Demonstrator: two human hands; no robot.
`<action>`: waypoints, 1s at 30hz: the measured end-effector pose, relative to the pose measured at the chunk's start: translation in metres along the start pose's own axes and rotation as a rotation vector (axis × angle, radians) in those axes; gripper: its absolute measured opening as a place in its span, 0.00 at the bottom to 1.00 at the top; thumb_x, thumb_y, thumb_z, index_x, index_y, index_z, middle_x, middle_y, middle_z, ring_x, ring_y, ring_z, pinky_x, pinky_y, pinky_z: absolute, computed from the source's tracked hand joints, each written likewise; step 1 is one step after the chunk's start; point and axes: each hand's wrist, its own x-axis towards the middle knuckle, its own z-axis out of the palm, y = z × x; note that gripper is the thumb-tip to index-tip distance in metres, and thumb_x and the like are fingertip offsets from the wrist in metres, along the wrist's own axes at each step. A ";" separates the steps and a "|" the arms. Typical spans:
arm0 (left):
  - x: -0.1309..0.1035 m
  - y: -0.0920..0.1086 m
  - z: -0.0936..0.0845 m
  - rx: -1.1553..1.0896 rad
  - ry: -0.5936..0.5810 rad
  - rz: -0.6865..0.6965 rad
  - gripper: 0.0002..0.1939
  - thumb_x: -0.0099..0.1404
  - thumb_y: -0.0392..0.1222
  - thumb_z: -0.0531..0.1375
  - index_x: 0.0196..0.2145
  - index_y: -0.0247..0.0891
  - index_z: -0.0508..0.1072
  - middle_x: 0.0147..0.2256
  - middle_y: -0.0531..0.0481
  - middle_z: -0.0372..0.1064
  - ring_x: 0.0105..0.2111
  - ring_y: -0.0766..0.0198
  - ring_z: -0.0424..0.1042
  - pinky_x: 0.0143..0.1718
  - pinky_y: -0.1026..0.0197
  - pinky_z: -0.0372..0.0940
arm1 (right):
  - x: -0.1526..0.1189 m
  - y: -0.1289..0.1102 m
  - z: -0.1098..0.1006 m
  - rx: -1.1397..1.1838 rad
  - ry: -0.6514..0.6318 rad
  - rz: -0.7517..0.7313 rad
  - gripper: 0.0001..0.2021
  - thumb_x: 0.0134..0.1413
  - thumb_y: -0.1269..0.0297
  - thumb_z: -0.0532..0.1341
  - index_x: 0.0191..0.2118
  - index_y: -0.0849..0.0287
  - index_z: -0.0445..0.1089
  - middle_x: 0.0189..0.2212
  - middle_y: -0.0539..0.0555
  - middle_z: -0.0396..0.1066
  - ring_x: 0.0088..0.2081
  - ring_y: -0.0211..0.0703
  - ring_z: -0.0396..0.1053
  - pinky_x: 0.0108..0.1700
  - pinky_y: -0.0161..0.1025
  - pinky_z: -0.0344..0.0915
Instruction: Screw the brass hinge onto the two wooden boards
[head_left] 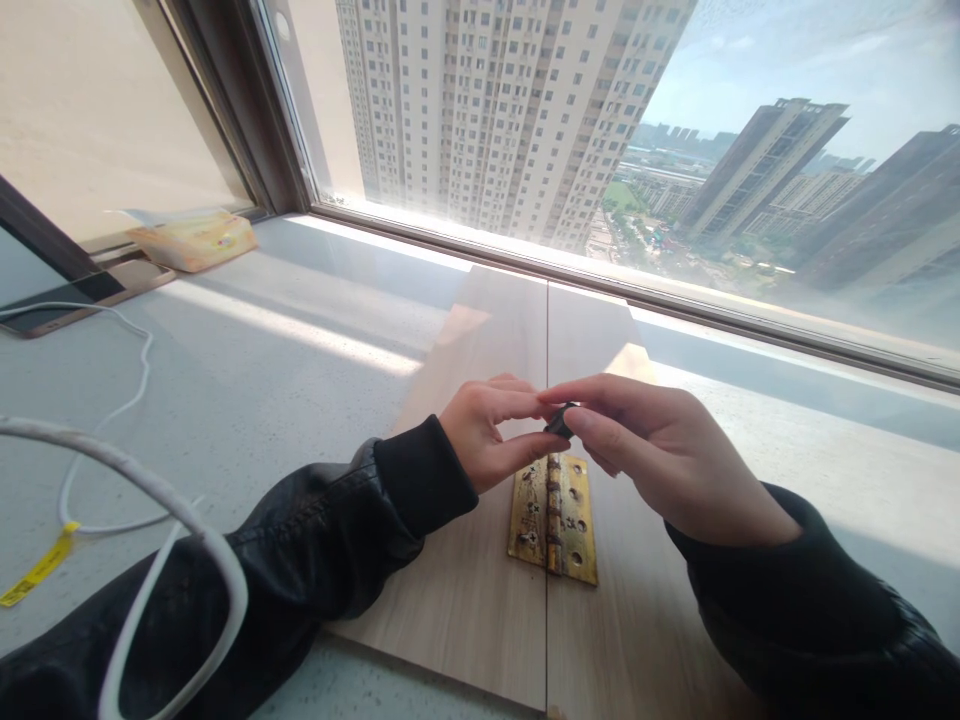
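Note:
Between my two hands is a small dark cylindrical piece [559, 420], just above the hinge; its exact kind does not show. My left hand [493, 428] pinches it from the left with thumb and fingertips. From the right, my right hand [652, 440] closes thumb and fingers on the same piece. Below them a worn brass hinge [553, 525] lies across the seam of two pale wooden boards [465, 620]. Screws sit in its left leaf, while the right leaf shows several round holes. The hinge's upper end is partly hidden by my hands.
A white cable [225, 560] with a yellow tag [37, 568] loops across the left foreground. On the pale sill [300, 330] at the far left lie a phone [64, 305] and a yellow packet [195, 240]. A window frame [465, 250] runs behind the boards.

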 end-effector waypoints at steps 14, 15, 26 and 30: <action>0.000 0.011 0.003 0.079 0.068 -0.163 0.07 0.53 0.42 0.66 0.28 0.35 0.77 0.24 0.51 0.71 0.27 0.65 0.71 0.31 0.63 0.65 | -0.002 -0.003 0.016 -0.151 0.133 -0.039 0.11 0.54 0.55 0.62 0.32 0.58 0.66 0.19 0.47 0.62 0.22 0.35 0.58 0.23 0.35 0.54; -0.001 0.009 0.003 0.037 0.050 -0.160 0.08 0.54 0.42 0.66 0.30 0.35 0.78 0.26 0.50 0.73 0.28 0.64 0.72 0.32 0.62 0.66 | -0.002 -0.003 0.014 -0.097 0.086 -0.055 0.10 0.56 0.57 0.61 0.36 0.58 0.67 0.23 0.49 0.67 0.25 0.36 0.63 0.25 0.36 0.58; 0.003 0.011 0.001 -0.029 -0.024 -0.331 0.16 0.50 0.48 0.68 0.34 0.35 0.77 0.31 0.48 0.76 0.33 0.60 0.73 0.37 0.57 0.64 | -0.001 0.005 0.001 -0.128 0.009 -0.097 0.08 0.57 0.59 0.60 0.38 0.58 0.70 0.26 0.51 0.72 0.29 0.41 0.70 0.28 0.36 0.63; 0.003 0.015 0.005 0.113 0.082 -0.305 0.17 0.46 0.48 0.70 0.28 0.35 0.73 0.26 0.52 0.73 0.28 0.65 0.70 0.31 0.61 0.63 | -0.001 0.006 0.008 -0.192 0.151 -0.078 0.11 0.54 0.56 0.62 0.32 0.59 0.68 0.19 0.48 0.65 0.20 0.34 0.59 0.20 0.34 0.53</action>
